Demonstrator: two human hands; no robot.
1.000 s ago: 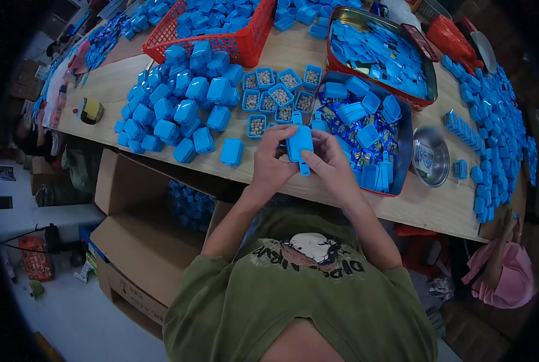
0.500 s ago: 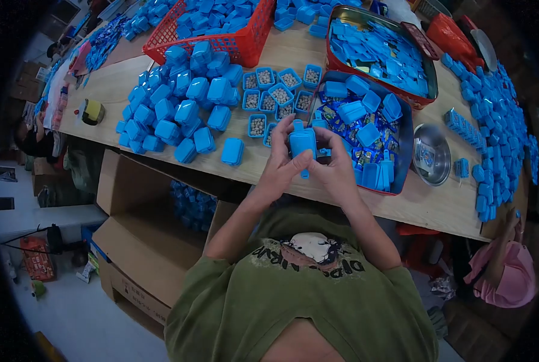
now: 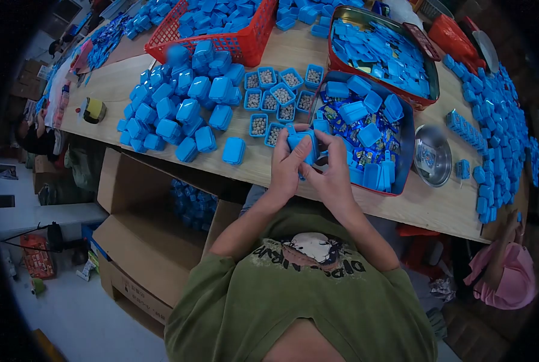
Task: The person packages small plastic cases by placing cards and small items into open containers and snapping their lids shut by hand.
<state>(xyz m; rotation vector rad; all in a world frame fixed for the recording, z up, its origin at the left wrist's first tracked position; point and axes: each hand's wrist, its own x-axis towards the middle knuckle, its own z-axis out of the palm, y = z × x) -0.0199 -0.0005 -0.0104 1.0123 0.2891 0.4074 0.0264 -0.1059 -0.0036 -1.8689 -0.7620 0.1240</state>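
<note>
Between my two hands, over the table's front edge, is a small blue plastic box [image 3: 301, 143]. My left hand [image 3: 286, 166] wraps its left side, the thumb lying across it. On the other side my right hand [image 3: 331, 172] grips the same box with thumb and fingers; they hide part of it. Just beyond stand several open blue boxes [image 3: 259, 125] filled with small pale beads. Right beside my right hand, a tin tray [image 3: 406, 142] contains blue lids, open cases and shiny printed sachets [image 3: 375, 137].
A heap of closed blue boxes [image 3: 167, 108] lies left, before a red basket [image 3: 254, 45]. A second tin [image 3: 426, 90] holds flat blue pieces. A metal bowl [image 3: 431, 158] and piled blue boxes [image 3: 492, 133] are right. Below is a cardboard carton [image 3: 143, 241]; a person in pink [image 3: 507, 274] sits right.
The blue box has tilted and looks shorter from above, its tall upright outline gone. My fingers have closed in around it, and both hands have shifted slightly.
</note>
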